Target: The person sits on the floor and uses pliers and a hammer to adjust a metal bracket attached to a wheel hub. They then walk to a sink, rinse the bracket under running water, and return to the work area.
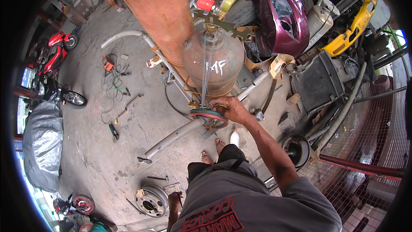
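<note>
My right hand point(229, 108) reaches forward with its fingers closed at the top of a coiled red and green hose point(219, 119). Small metal parts lie by the fingertips, and what exactly they pinch is hidden. The coil hangs at the front of a pipe cart frame point(174, 136), against a rusty grey gas cylinder point(214, 66). Thin cords run down from the cylinder's valve point(211, 29) to the coil. Low at my left side hangs my left hand point(175, 201), mostly in shadow, near a steel wheel rim point(151, 202); its fingers do not show clearly.
A tall orange cylinder point(159, 21) stands beside the grey one. Tools and a tangled cable point(113, 79) lie on the concrete floor at left, near a red motorcycle point(53, 53). A purple bumper point(287, 30), a radiator point(315, 83) and scrap crowd the right. A white bottle point(234, 137) stands near my feet.
</note>
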`<action>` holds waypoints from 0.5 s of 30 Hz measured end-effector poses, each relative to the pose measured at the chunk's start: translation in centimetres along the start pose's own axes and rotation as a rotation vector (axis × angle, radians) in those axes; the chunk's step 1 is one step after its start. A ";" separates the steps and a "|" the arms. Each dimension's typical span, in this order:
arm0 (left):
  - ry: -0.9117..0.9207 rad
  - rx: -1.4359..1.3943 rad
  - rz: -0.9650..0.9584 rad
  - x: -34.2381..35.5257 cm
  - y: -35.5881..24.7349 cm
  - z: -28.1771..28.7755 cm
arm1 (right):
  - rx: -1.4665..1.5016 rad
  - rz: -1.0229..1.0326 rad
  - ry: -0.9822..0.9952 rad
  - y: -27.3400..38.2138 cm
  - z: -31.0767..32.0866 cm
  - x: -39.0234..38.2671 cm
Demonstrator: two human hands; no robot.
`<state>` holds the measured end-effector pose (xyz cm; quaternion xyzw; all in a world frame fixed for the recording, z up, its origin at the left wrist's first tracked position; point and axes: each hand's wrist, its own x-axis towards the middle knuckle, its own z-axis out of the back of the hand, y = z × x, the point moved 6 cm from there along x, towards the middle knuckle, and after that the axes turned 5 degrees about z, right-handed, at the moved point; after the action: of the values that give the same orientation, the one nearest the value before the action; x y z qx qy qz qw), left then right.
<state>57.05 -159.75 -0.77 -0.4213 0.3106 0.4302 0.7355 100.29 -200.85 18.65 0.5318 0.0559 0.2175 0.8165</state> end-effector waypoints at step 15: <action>0.107 0.257 -0.112 0.5 2.5 -2.1 | -0.105 0.219 0.033 0.1 -1.1 1.1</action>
<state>54.79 -160.77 -3.03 -0.3628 0.3781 0.3222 0.7884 100.88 -199.37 18.44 0.4876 -0.0005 0.3167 0.8136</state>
